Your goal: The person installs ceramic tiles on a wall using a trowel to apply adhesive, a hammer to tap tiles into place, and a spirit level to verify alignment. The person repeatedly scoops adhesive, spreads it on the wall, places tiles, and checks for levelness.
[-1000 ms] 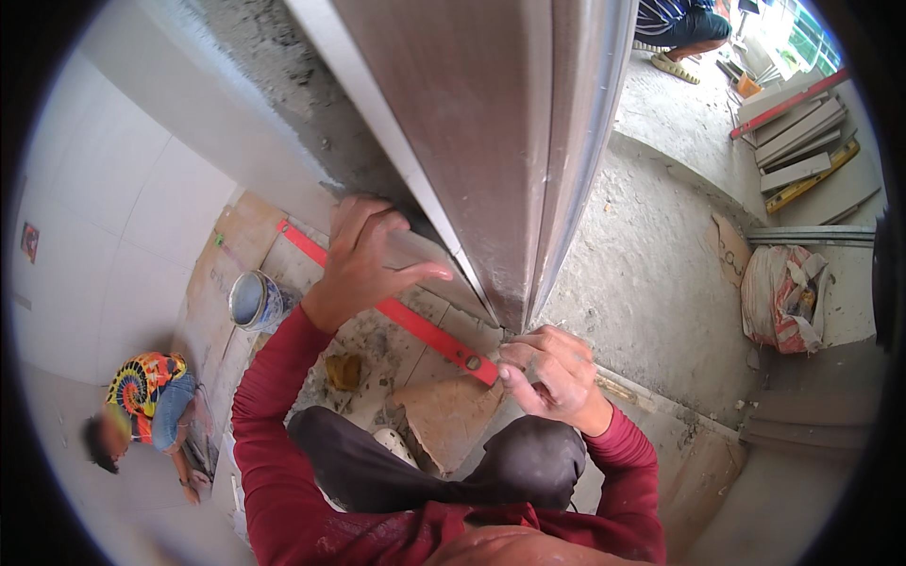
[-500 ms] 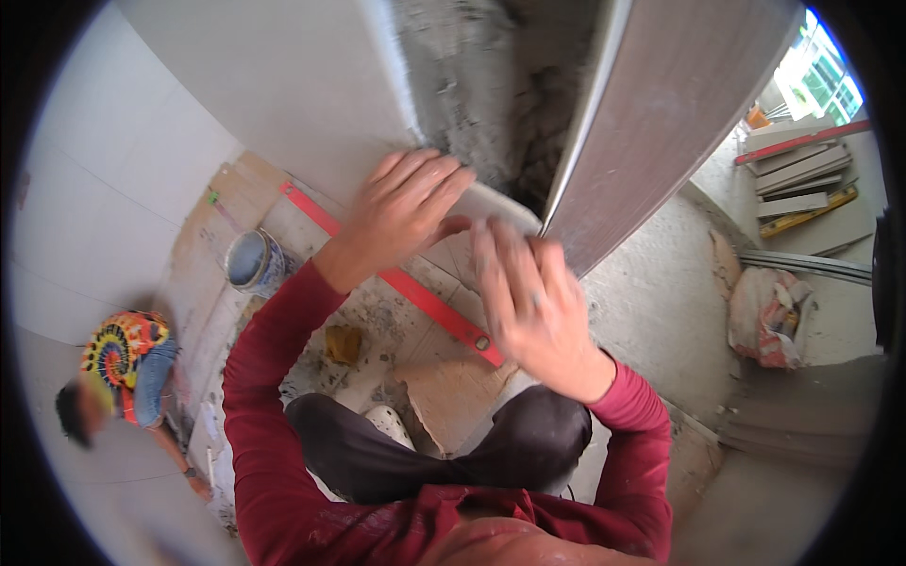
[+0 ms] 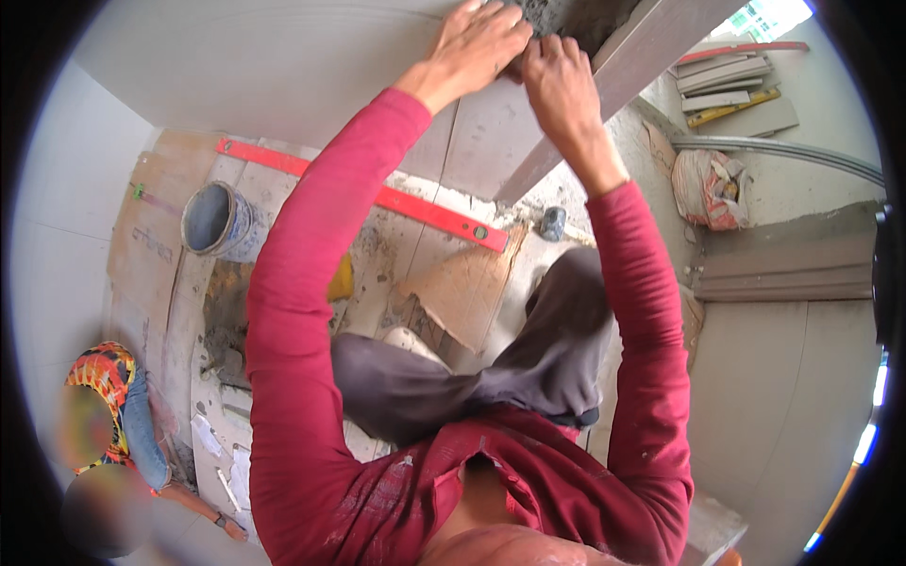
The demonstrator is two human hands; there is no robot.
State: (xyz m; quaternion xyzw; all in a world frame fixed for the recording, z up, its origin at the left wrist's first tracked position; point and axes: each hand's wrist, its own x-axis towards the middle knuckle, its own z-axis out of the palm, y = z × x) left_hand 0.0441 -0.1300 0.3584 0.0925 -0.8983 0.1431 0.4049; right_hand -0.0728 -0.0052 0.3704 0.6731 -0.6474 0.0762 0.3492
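Note:
At the far top of the view, my left hand [image 3: 479,49] bends its fingers over the upper edge of a large grey wall tile [image 3: 330,66]. Close beside it, my right hand [image 3: 562,90] curls its fingers over the same edge, near a grey-brown upright panel [image 3: 651,52]. Rough grey mortar [image 3: 593,21] shows in the gap behind the tile. My fingertips and thumbs are partly hidden. Below my arms a red spirit level [image 3: 439,215] lies along the floor by the tile's foot, partly covered by my left sleeve.
A bucket [image 3: 209,219] stands at left. Torn cardboard [image 3: 462,292] and a small dark block [image 3: 552,224] lie before my knees. A co-worker [image 3: 118,406] bends low at left. On the right are stacked tile strips [image 3: 722,80], metal rails [image 3: 783,146] and a white-red sack [image 3: 710,189].
Both hands have moved up and away from me to the tile's upper edge, arms now stretched out. The view has shifted, and the small dark block has come into sight.

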